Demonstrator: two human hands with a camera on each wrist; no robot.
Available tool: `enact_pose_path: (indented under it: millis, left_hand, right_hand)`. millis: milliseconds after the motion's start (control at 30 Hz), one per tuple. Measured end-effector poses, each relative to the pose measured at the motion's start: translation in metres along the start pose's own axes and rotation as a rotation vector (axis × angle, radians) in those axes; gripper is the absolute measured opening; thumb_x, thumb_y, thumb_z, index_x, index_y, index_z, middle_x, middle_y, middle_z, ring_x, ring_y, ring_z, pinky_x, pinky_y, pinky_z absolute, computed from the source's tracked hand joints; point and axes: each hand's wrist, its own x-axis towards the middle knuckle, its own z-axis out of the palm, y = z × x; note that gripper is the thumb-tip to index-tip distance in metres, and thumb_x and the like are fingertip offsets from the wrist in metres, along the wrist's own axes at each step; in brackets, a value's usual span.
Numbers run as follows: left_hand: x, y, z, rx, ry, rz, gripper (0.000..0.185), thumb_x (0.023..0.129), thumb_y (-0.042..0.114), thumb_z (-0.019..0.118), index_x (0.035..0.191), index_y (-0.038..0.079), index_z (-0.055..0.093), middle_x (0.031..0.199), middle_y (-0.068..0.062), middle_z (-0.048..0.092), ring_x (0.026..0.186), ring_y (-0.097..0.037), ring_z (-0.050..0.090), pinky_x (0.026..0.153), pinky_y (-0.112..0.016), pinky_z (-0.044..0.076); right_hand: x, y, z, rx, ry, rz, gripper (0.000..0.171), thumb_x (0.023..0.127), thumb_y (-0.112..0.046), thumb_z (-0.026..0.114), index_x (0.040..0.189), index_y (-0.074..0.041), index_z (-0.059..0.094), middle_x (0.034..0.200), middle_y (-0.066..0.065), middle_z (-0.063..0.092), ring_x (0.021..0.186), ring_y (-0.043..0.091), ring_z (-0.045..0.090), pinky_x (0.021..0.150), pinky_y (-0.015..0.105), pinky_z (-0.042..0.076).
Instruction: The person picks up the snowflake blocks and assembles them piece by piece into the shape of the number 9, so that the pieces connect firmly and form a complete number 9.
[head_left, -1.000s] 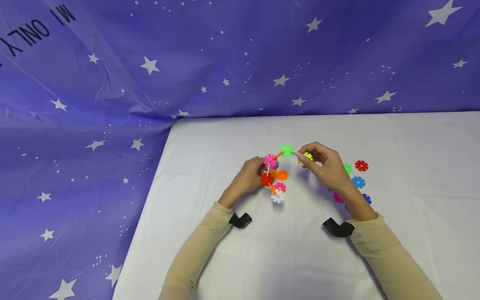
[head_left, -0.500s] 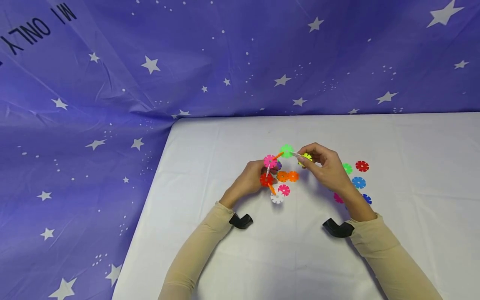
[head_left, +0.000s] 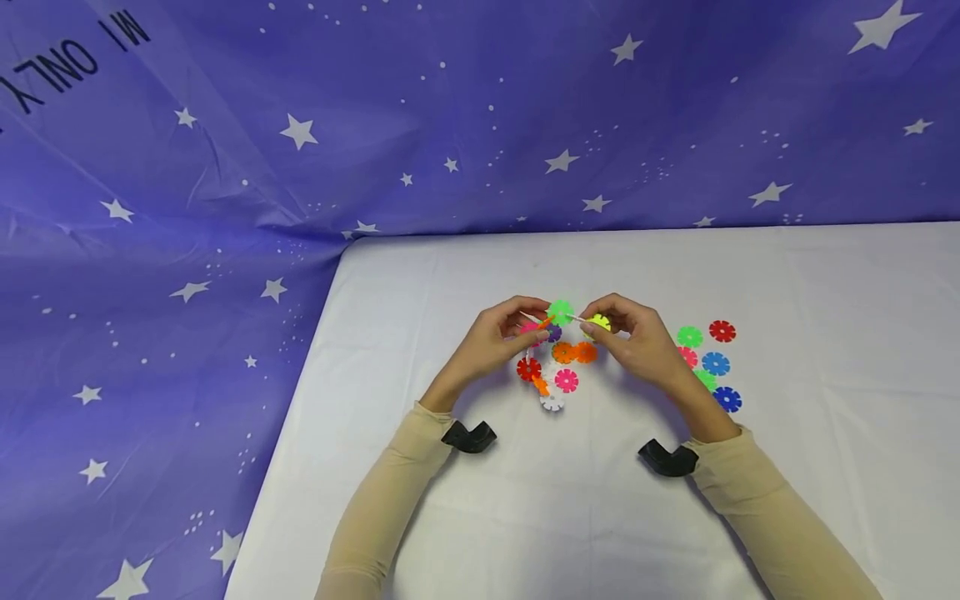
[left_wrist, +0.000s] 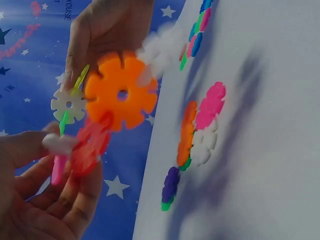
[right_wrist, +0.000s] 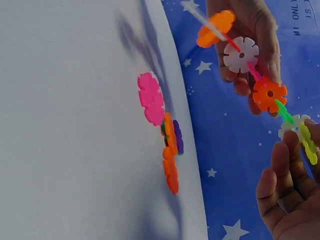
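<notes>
Both hands hold one chain of interlocked plastic snowflake discs (head_left: 559, 312) just above the white table (head_left: 465, 275). My left hand (head_left: 534, 327) pinches its left end, my right hand (head_left: 589, 327) the end by the yellow disc (head_left: 598, 322). The left wrist view has a big orange disc (left_wrist: 121, 92), a white disc (left_wrist: 68, 104) and a red disc (left_wrist: 90, 147) between the two hands. The chain (right_wrist: 270, 93) runs from the left hand (right_wrist: 245, 40) down to the right hand (right_wrist: 287, 195). Below them lie orange discs (head_left: 574, 352) and a pink disc (head_left: 566, 380).
Loose discs lie right of my right hand: green (head_left: 689, 337), red (head_left: 722, 331), blue (head_left: 716, 363), blue (head_left: 726, 399). A purple star-printed cloth (head_left: 225, 167) hangs behind and left of the table. The table's left edge (head_left: 300, 375) is near my left arm.
My left hand has risen from the pink and red discs to the chain's top by the green disc. The right hand has shifted slightly left. The hands are closer together.
</notes>
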Motion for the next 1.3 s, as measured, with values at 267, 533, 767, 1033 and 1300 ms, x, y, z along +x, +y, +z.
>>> enact_pose_path:
  millis: [267, 533, 767, 1033, 1300]
  left_hand:
    - [0.002, -0.002, 0.003, 0.087, -0.028, -0.062, 0.041, 0.097, 0.005, 0.056, 0.137, 0.010, 0.054, 0.117, -0.011, 0.060, 0.075, -0.024, 0.062, 0.064, -0.023, 0.050]
    - [0.009, -0.001, -0.007, 0.173, -0.032, -0.074, 0.044, 0.096, 0.004, 0.053, 0.138, 0.015, 0.053, 0.098, -0.010, 0.062, 0.066, -0.017, 0.057, 0.056, -0.024, 0.046]
    - [0.014, -0.002, -0.005, 0.214, -0.096, -0.034, 0.044, 0.096, 0.001, 0.051, 0.137, 0.017, 0.057, 0.128, -0.003, 0.061, 0.059, -0.017, 0.048, 0.055, -0.024, 0.043]
    - [0.015, 0.000, -0.002, 0.156, -0.113, -0.063, 0.033, 0.098, 0.023, 0.061, 0.129, 0.013, 0.061, 0.118, 0.000, 0.064, 0.062, -0.018, 0.052, 0.058, -0.026, 0.047]
    - [0.015, -0.003, -0.004, 0.131, -0.092, -0.045, 0.027, 0.099, 0.023, 0.058, 0.121, 0.009, 0.065, 0.108, -0.009, 0.067, 0.063, -0.036, 0.059, 0.050, -0.029, 0.048]
  right_hand:
    - [0.001, 0.009, -0.002, 0.010, -0.060, 0.059, 0.021, 0.097, -0.007, 0.059, 0.117, -0.001, 0.064, 0.098, 0.013, 0.065, 0.076, 0.026, 0.061, 0.067, 0.023, 0.052]
    - [0.001, 0.015, -0.007, 0.006, 0.002, 0.154, 0.021, 0.100, -0.008, 0.053, 0.114, 0.004, 0.063, 0.087, 0.017, 0.061, 0.067, 0.014, 0.051, 0.059, 0.019, 0.045]
    - [0.001, 0.018, -0.009, -0.123, 0.023, 0.297, 0.029, 0.105, -0.019, 0.044, 0.117, -0.003, 0.065, 0.100, 0.016, 0.061, 0.080, 0.018, 0.050, 0.065, 0.021, 0.042]
    - [0.002, 0.009, -0.012, -0.005, -0.090, 0.326, 0.031, 0.102, -0.005, 0.045, 0.131, -0.002, 0.055, 0.087, 0.021, 0.052, 0.071, 0.025, 0.052, 0.060, 0.024, 0.044]
    - [0.003, 0.022, -0.010, -0.064, -0.197, 0.361, 0.029, 0.098, -0.006, 0.056, 0.127, 0.002, 0.056, 0.085, 0.020, 0.060, 0.071, 0.028, 0.060, 0.061, 0.023, 0.048]
